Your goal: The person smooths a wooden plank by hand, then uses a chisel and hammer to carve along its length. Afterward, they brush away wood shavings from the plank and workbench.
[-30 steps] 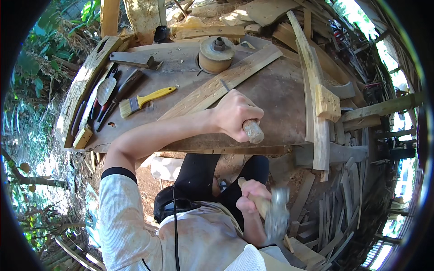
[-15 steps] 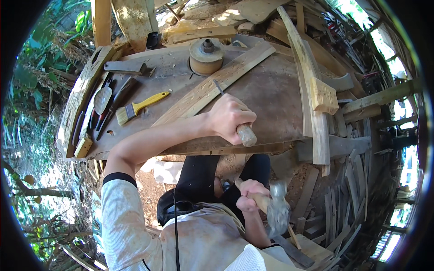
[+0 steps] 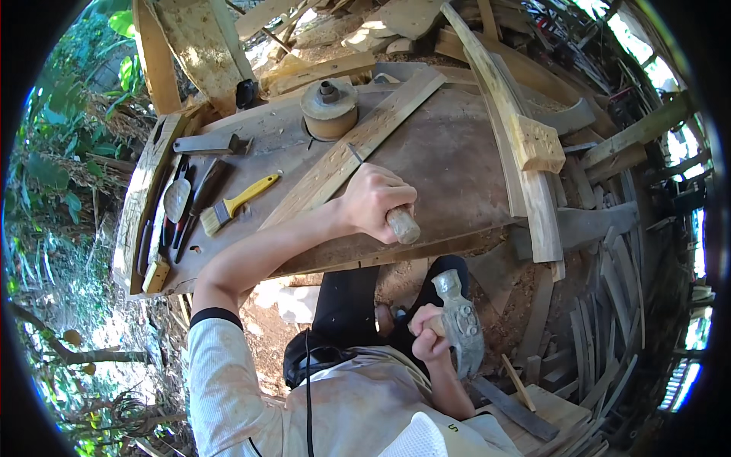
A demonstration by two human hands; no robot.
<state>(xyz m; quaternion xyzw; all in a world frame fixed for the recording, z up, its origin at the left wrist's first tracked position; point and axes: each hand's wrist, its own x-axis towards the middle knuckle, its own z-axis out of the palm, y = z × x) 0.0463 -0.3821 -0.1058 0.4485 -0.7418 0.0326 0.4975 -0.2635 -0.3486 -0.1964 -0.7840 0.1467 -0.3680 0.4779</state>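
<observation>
Chisel (image 3: 355,154) lies in the clenched left hand (image 3: 378,204), its narrow blade running out over the slanting plank (image 3: 384,116) and its rounded wooden butt jutting from the fist toward the near edge of the workbench (image 3: 457,167). Whether the tip touches the plank I cannot tell. It should be stiff and fairly light; the wooden handle is the place to hold, with fingers off the blade and the butt left bare.

The hammer (image 3: 461,326) looks much heavier, its weight in the metal head. The right hand (image 3: 429,335) is closed round its handle close to that head, on the person's side of the near edge.

The plank, stiff and pitted, slants across the workbench toward the far right corner. Left of it lies a paintbrush (image 3: 237,204), soft bristles facing the near left corner. A drum-shaped block (image 3: 330,114) with a spindle stands by the far edge, and a spoon-shaped tool (image 3: 177,199) lies near the left edge.
</observation>
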